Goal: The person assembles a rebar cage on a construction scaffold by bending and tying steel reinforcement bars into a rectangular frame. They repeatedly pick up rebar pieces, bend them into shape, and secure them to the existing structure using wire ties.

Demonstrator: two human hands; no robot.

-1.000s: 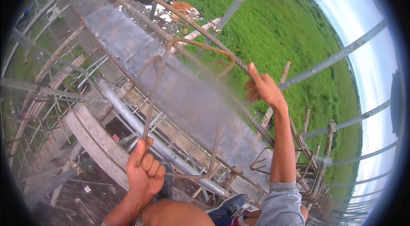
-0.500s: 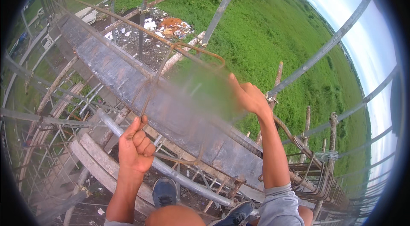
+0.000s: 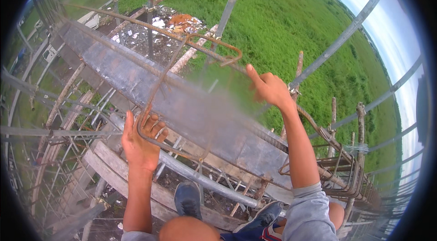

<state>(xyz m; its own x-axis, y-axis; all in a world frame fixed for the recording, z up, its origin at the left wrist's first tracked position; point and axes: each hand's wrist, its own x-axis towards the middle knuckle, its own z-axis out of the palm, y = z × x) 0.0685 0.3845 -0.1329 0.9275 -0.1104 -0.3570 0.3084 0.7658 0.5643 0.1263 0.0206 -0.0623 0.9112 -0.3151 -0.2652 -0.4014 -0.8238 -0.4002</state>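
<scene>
A rusty bent steel stirrup (image 3: 159,84) hangs on a long rusty rebar (image 3: 114,15), its hooked end near my right hand. My left hand (image 3: 141,147) is open at the stirrup's lower left corner, palm up, thumb and fingers apart. The stirrup's rod passes between thumb and fingers. My right hand (image 3: 271,88) is closed over the long rebar, thumb stretched along its upper side. A blurred patch hides part of its fingertips and the stirrup's right side.
A grey metal-faced board (image 3: 123,68) runs beneath the stirrup. My shoes (image 3: 187,199) are by a curved plank and a steel pipe (image 3: 214,186), high above the ground. Scaffold poles (image 3: 339,56) stand around. More stirrups (image 3: 339,175) are bunched at right. Grass and rubble lie below.
My left hand has gone from a closed pinch to open fingers. The stirrup's lower corner now sits across its palm side. My right hand stays at the long rebar; the view has shifted slightly.
</scene>
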